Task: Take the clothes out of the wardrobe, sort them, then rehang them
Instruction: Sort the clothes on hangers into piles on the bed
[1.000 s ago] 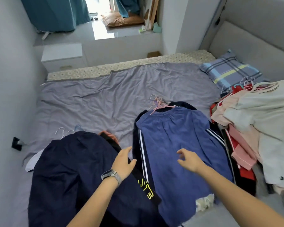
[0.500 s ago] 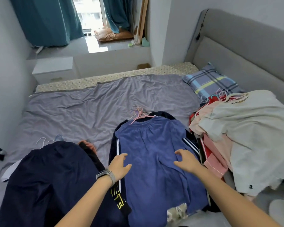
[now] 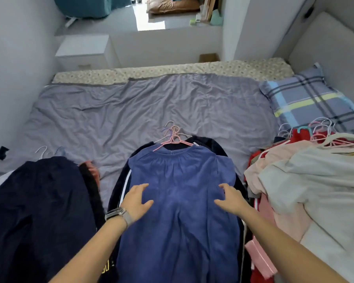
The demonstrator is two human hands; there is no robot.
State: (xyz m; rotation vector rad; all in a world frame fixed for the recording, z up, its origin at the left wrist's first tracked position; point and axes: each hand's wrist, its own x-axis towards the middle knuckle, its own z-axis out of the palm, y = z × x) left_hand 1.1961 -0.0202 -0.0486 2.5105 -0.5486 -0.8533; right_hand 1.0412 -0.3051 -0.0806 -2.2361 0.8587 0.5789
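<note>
Blue dress topped middle pile on bed, long axis running away from person, hanger hooks at far end. Left hand and right hand lay flat, fingers spread, gripping nothing, equally near. Three piles; hook count unclear.

Only partly legible yellow print on the black garment under the left forearm, near the bottom edge of the view: two rounded characters, perhaps "00" or "GO", cut off by the arm and the blue dress. Too blurred to read with certainty. Elsewhere, on clothes, pillow, hangers and wristwatch, no readable lettering, brand, number or sign.
</note>
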